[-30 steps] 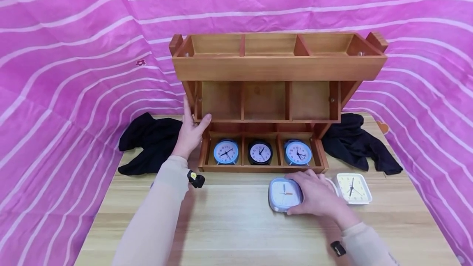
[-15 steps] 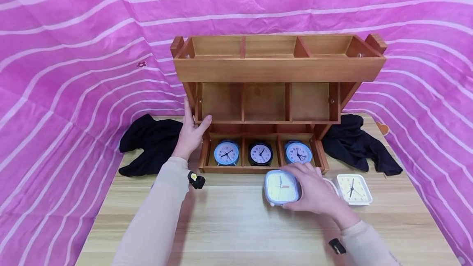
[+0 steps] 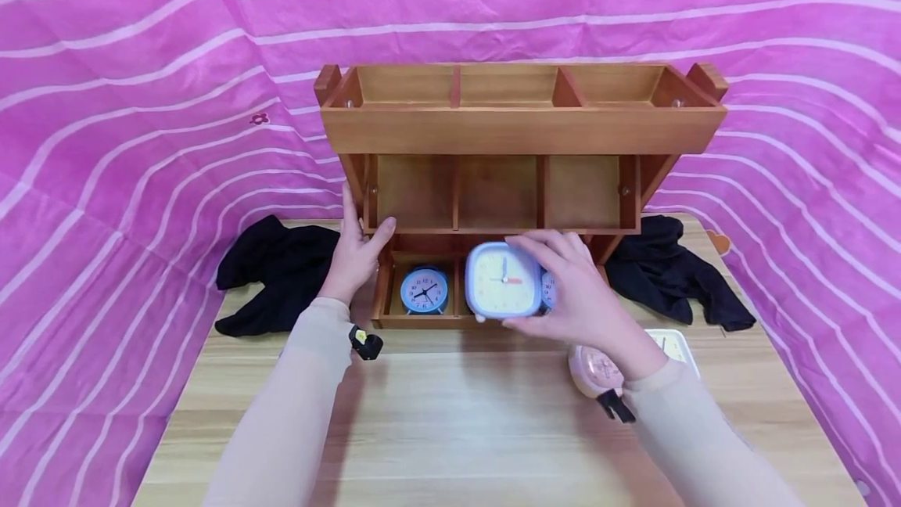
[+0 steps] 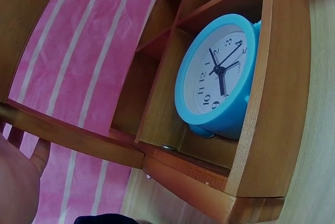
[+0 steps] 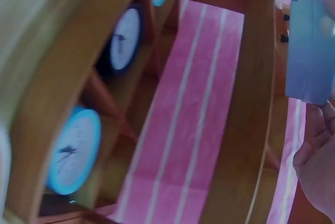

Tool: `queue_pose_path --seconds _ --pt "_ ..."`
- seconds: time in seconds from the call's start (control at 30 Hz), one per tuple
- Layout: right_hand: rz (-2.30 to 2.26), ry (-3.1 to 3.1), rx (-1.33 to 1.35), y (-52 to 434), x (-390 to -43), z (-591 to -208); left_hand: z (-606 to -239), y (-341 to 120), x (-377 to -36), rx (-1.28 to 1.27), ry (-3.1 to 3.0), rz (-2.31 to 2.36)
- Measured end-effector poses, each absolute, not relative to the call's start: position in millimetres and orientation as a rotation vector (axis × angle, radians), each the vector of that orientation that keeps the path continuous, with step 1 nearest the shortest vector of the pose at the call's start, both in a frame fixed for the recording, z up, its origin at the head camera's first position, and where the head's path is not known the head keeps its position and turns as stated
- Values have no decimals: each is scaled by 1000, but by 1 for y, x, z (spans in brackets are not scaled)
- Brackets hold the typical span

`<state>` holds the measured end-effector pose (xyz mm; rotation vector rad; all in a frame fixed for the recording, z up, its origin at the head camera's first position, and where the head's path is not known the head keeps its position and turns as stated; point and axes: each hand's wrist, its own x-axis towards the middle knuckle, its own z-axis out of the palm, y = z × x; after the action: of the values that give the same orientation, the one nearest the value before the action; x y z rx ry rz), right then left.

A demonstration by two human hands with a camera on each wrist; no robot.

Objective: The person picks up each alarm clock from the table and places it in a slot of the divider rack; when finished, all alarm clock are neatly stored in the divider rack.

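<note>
Head view, near to far. What've we got?

Pink clock [image 3: 594, 370] and white clock [image 3: 674, 344] on the table [image 3: 450, 429], both partly hidden by the right arm [image 3: 697, 429]. Next, right hand [image 3: 572, 288] pinching the square blue clock [image 3: 503, 282], raised in front of the lower tier [image 3: 408, 322].

Solid hold?

One side only: fingers above, thumb below. Off-centre, so I'd expect a twist or slip if bumped.

Bumped on what?

Middle tier's [image 3: 422, 230] lower lip, likely. Or the round blue clock [image 5: 73, 153] behind, half hidden by the hand. Black clock [image 5: 124, 38] shows in the wrist views only.

Left hand [image 3: 355, 253]?

Thumb spread wide, fingers straight along the wooden rack's [image 3: 521, 131] left side (can't tell how hard it presses). A shove there could shift the tiers.

Beyond?

Pink striped cloth [image 3: 450, 6].
</note>
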<state>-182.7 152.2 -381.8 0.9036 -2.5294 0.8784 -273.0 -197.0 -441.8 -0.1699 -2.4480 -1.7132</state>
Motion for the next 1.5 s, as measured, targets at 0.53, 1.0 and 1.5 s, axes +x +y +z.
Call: queue_pose_path --seconds 0.53,1.0,1.5 --pt "885 -2452 889 96 -238 -357 -439 -199 -273 -191 -2512 -1644" --pt "797 -2563 835 53 -276 -351 -439 -202 -275 -327 -2426 -1717" --pt "666 -2695 735 32 -295 -354 -437 -205 -279 -381 -2374 -1832"
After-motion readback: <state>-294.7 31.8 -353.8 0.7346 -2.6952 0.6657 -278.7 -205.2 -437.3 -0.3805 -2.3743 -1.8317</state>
